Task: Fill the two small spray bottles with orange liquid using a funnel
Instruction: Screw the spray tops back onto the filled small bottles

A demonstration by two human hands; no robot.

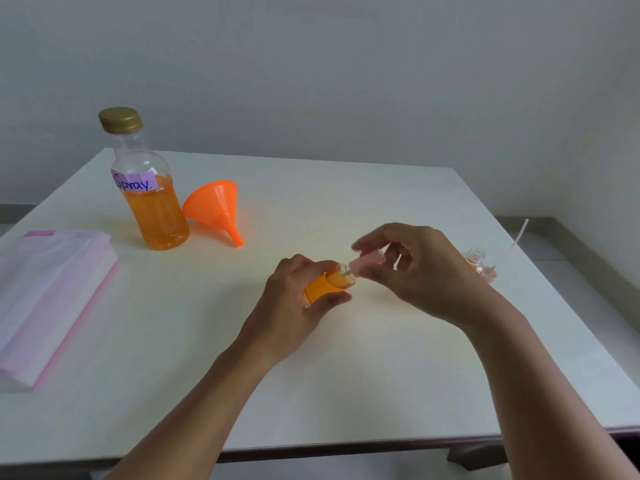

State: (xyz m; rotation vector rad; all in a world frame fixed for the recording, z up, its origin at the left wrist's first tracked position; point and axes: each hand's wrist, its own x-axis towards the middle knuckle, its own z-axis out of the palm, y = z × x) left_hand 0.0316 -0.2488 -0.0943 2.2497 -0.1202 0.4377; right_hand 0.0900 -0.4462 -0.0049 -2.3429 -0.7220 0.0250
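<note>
My left hand [294,306] grips a small spray bottle [325,285] full of orange liquid, tilted with its neck to the right. My right hand [415,268] pinches the pink spray head [367,263] right at that neck. Behind my right hand stands the second small bottle [479,263], uncapped, with only a little orange liquid showing at its base; a thin white tube [517,237] rises beside it. The big bottle [149,188] labelled "Spray", half full of orange liquid and wearing a gold cap, stands at the back left. Next to it the orange funnel [216,207] lies on its side.
A folded pink and white cloth or bag [52,299] lies at the left edge of the white table [346,375]. The table's right edge runs close to the second small bottle. A grey wall is behind.
</note>
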